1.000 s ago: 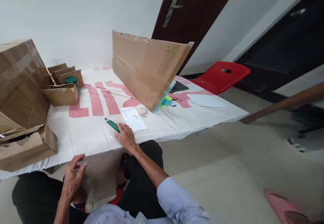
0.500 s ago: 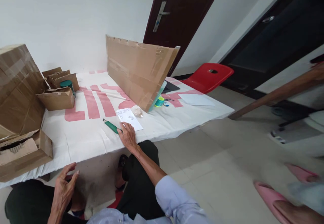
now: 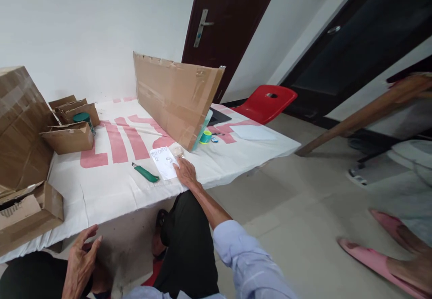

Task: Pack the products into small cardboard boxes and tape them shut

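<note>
My right hand [image 3: 185,172] lies over the right edge of a small white paper sheet [image 3: 162,166] with dark marks drawn on it. The fingers stretch forward, and the fingertips rest by a small clear bag of pale stuff [image 3: 178,151]; the thumb side touches the paper. To the left of the sheet is a green utility knife [image 3: 146,173], lying flat on the white tablecloth [image 3: 111,191] and apart from my hand. My left hand [image 3: 83,256] hovers above my lap below the table edge, with fingers apart and nothing in them.
A large cardboard panel [image 3: 175,98] stands on the table, with a roll of green-yellow tape [image 3: 205,137] at its right. Cardboard boxes [image 3: 30,218] and a green-lidded jar [image 3: 83,118] are at left. A red chair [image 3: 266,103] stands behind. Another person's pink slippers [image 3: 367,258] show at right.
My right hand has moved right, from the knife's end to the right edge of the paper. The knife now lies untouched. My left hand stays much the same.
</note>
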Demonstrator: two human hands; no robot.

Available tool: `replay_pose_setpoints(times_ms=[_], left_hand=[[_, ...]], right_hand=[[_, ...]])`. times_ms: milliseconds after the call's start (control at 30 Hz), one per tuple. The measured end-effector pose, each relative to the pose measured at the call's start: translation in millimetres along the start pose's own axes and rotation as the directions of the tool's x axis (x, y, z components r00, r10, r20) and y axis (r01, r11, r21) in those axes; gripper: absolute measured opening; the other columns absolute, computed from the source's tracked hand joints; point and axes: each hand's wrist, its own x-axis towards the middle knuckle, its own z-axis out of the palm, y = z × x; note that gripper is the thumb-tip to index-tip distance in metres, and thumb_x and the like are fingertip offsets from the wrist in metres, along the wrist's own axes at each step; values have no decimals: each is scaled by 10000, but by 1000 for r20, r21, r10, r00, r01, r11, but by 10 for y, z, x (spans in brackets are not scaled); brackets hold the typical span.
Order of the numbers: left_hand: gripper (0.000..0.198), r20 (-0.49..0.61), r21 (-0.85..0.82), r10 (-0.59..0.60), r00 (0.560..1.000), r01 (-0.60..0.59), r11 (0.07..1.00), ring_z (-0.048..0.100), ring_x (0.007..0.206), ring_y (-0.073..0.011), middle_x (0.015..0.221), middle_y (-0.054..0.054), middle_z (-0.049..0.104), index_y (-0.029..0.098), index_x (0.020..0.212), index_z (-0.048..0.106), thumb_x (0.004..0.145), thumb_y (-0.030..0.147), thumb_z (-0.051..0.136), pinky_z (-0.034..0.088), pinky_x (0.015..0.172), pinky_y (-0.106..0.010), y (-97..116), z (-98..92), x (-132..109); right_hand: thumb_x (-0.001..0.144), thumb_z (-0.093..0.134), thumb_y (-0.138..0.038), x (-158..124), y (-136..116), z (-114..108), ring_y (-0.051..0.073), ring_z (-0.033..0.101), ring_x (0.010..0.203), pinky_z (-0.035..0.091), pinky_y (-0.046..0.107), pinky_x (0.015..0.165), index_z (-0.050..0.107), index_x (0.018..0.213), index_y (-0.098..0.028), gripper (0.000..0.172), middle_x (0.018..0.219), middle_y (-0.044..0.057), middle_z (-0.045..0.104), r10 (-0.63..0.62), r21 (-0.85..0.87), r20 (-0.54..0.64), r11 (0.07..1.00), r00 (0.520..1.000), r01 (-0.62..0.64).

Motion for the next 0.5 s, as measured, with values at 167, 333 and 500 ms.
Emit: replay_pose_setpoints(times_ms=[167, 333, 500], left_hand=[[683, 34, 3, -38, 999, 38, 999, 820, 807, -350, 1125, -145, 838, 223, 1057, 838, 610, 739, 835, 665, 565, -396, -20, -4, 19], [681, 18, 5, -16, 1000, 16, 1000, 824, 867, -355, 1125, -140, 845, 221, 1050, 842, 607, 739, 834, 696, 706, -433, -66, 28, 42], [745, 23, 47, -8, 1000, 7, 999, 818, 963, -386, 1098, -142, 847, 215, 1050, 844, 607, 812, 791, 700, 759, -458, -108, 49, 41]], right_hand=[[1092, 452, -310, 23, -19, 8, 318, 536, 1429, 390, 467, 1180, 627, 1472, -115, 461, 1549, 218, 625, -12, -6, -36, 1000, 999, 12], [1087, 472, -309, 122, -138, -55, 316, 546, 1376, 414, 441, 1143, 659, 1436, -136, 432, 1525, 200, 624, -51, -25, -70, 998, 996, 49], [1086, 467, -307, 297, -167, -83, 348, 545, 1325, 444, 463, 1092, 687, 1394, -176, 401, 1493, 195, 617, -10, -45, -111, 999, 994, 5]])
